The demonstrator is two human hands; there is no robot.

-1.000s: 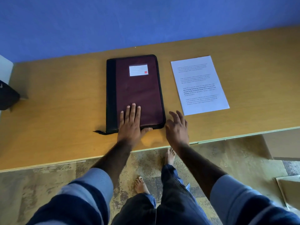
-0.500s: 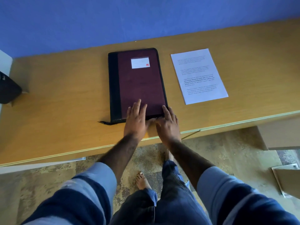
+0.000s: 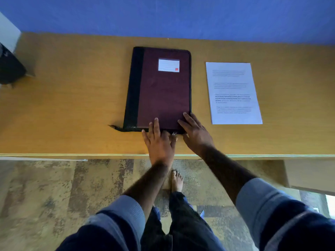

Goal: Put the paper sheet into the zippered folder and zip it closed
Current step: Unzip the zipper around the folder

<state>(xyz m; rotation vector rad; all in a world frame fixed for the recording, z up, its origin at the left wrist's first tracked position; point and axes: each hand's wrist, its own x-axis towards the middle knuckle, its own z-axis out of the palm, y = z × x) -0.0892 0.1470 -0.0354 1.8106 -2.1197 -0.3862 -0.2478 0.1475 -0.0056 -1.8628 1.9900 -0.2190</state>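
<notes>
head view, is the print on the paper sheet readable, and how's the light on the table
Head view: the paper sheet shows no glare, but its print is too faint to read, only a bold block midway stands out; same head view: the table is brightest at its near left and dimmer toward the far edge.

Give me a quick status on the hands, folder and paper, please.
Both flat: left hand on folder near edge, right hand on its near right corner. Folder closed, paper sheet on table beside it, untouched. Nothing in the way.
</notes>
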